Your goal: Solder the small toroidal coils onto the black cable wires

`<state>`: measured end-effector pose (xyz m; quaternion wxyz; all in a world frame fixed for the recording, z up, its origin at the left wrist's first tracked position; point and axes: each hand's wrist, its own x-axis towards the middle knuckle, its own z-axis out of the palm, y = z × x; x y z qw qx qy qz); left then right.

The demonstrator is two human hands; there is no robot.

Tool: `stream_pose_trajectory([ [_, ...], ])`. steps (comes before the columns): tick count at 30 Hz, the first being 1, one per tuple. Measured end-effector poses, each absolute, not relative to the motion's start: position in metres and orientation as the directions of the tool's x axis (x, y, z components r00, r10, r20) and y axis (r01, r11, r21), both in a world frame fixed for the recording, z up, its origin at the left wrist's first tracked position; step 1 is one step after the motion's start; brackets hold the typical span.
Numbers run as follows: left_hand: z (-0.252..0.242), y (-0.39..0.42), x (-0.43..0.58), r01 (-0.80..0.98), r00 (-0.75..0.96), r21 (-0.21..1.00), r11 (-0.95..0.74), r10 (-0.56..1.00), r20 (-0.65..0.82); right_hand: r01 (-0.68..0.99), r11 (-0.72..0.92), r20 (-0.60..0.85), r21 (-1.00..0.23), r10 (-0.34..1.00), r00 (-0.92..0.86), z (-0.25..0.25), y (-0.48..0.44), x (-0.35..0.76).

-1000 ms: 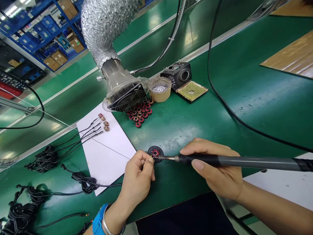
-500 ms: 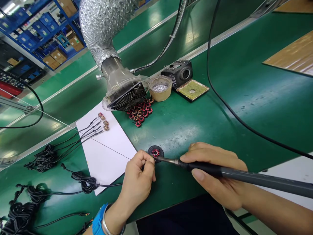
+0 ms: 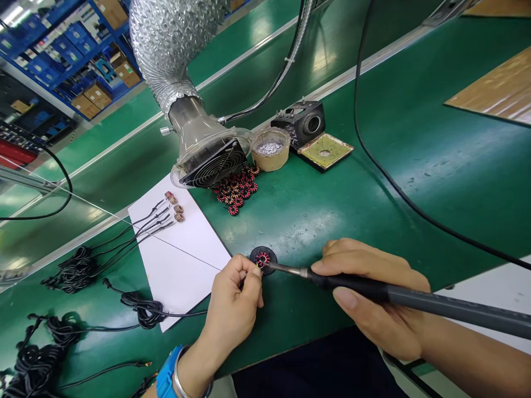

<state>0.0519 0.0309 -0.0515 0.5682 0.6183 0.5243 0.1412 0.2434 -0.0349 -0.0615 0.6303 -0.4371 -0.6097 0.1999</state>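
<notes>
My right hand (image 3: 373,293) is closed around a soldering iron (image 3: 360,287), its metal tip pointing left at a small red-wound coil (image 3: 263,259). The coil lies on a round black disc (image 3: 271,255) on the green bench. My left hand (image 3: 236,298) pinches at the disc's left edge; a black cable (image 3: 186,315) runs into it from the left, and a thin solder wire (image 3: 182,251) comes to its fingers from the upper left. A bit of yellow wire shows at the fingertips. Whether the iron's tip touches the coil, I cannot tell.
A fume extractor (image 3: 215,160) hangs over a pile of red coils (image 3: 236,193). Behind stand a tub of solder (image 3: 271,160), an iron stand (image 3: 301,124) and a yellow sponge (image 3: 326,152). Several coils with cables lie on white paper (image 3: 182,265); cable bundles (image 3: 35,365) fill the left.
My right hand and the soldering iron have shifted slightly right, the tip drawing back a little from my left fingertips. My left hand stays almost in place.
</notes>
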Motion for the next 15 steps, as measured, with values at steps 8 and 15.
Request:
stream_pose_trajectory([
  [8, -0.050, 0.031, 0.053, 0.499, 0.412, 0.845, 0.192, 0.805, -0.427, 0.280, 0.619, 0.679, -0.734, 0.668, 0.304, -0.079, -0.031, 0.241],
  [15, -0.048, 0.038, 0.051, 0.503, 0.415, 0.838, 0.213, 0.791, -0.450, 0.302, 0.579, 0.650, -0.757, 0.709, 0.271, -0.068, -0.015, 0.239],
])
